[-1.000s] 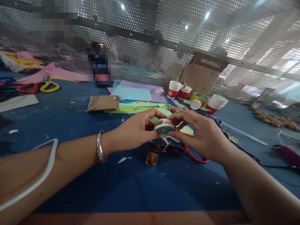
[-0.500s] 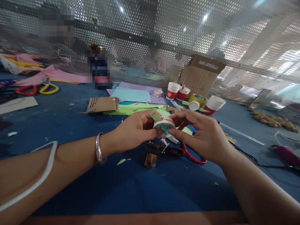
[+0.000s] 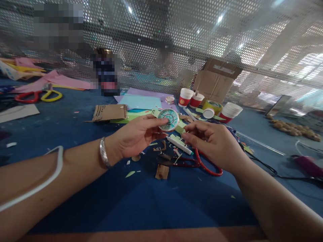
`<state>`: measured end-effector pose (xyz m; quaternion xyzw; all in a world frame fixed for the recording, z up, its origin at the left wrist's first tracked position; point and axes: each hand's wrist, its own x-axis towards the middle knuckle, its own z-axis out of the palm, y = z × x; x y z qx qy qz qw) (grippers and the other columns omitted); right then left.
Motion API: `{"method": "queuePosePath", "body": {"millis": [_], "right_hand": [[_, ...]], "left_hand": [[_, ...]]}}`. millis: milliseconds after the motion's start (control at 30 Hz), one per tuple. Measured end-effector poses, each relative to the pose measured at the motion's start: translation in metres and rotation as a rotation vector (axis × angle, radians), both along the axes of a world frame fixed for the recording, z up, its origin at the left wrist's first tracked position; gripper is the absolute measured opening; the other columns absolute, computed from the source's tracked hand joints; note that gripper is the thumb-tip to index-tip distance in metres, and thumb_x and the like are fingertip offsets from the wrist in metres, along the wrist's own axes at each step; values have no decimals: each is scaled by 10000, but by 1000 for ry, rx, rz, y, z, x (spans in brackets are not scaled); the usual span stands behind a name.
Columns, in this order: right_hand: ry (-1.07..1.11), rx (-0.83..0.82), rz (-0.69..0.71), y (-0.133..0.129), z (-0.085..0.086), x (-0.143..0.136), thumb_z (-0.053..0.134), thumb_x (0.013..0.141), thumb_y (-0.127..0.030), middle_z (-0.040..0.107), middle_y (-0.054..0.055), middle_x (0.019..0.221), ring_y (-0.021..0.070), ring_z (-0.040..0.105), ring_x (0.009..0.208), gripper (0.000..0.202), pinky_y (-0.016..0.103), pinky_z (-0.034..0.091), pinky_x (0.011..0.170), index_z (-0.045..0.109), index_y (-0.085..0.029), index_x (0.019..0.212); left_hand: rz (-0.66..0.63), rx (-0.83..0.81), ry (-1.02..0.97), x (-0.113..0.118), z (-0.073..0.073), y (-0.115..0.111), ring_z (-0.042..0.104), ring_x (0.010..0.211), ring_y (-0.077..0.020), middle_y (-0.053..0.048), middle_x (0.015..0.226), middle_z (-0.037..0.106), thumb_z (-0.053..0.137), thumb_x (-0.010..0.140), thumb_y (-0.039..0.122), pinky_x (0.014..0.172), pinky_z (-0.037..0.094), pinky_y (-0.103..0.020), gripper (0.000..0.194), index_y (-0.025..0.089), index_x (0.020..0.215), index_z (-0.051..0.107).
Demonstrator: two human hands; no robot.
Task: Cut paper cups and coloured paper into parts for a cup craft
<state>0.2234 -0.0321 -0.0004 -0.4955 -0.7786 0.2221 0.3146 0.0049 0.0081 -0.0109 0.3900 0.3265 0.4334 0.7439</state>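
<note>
My left hand [image 3: 133,136] holds a small paper turtle [image 3: 169,121] made from a cup bottom, thumb on its round face. That face is white-rimmed with teal lines, and a green paper head with a drawn face sticks out on the left. On the turtle's lower right, a green paper tab [image 3: 180,129] reaches the fingertips of my right hand [image 3: 214,144], which are pinched on it. Beneath the hands lie a white marker [image 3: 179,145] with a teal end, red-handled scissors [image 3: 208,170] with dark blades, and a brown cardboard scrap [image 3: 162,171].
Behind are coloured paper sheets [image 3: 141,100], a corrugated cardboard piece [image 3: 110,112], red-and-white paper cups [image 3: 186,97], a yellow tape roll [image 3: 214,107] and a cardboard box [image 3: 214,82]. Red-and-yellow-handled scissors [image 3: 51,95] lie left. A perforated metal screen [image 3: 141,50] closes off the back.
The turtle has moved slightly up and left and tipped so its round teal-lined face turns toward me. My left thumb has shifted onto that face; my right fingers are now at the green tab.
</note>
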Motion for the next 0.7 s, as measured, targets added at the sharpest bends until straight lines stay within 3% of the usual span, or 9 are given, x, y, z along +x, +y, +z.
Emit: {"method": "queuePosePath", "body": {"millis": [133,367,700], "right_hand": [[48,-32,-1,-1,0,-4,590,953,-410,679,-1,692,128,574,596,254,254,439,557,702,-193,881],[113,-4,-39,-3,0,-9,620,930,-325,675,-12,634,115,577,564,187,240,441,553,698,-185,833],[195,-56,-70,-1,0,-11,693,876,-384,691,3,637,134,615,551,207,247,495,533,706,-178,857]], "left_hand": [[12,-1,6,1,0,-2,656,653,-111,-24,780,715,730,816,118,635,565,-213,68,132,755,704],[-10,0,-18,3,-2,-5,673,755,-115,-43,810,725,729,795,68,737,571,-205,84,105,721,712],[18,2,-16,4,-1,-1,664,771,-123,-35,820,707,693,780,45,758,583,-232,61,101,759,705]]}}
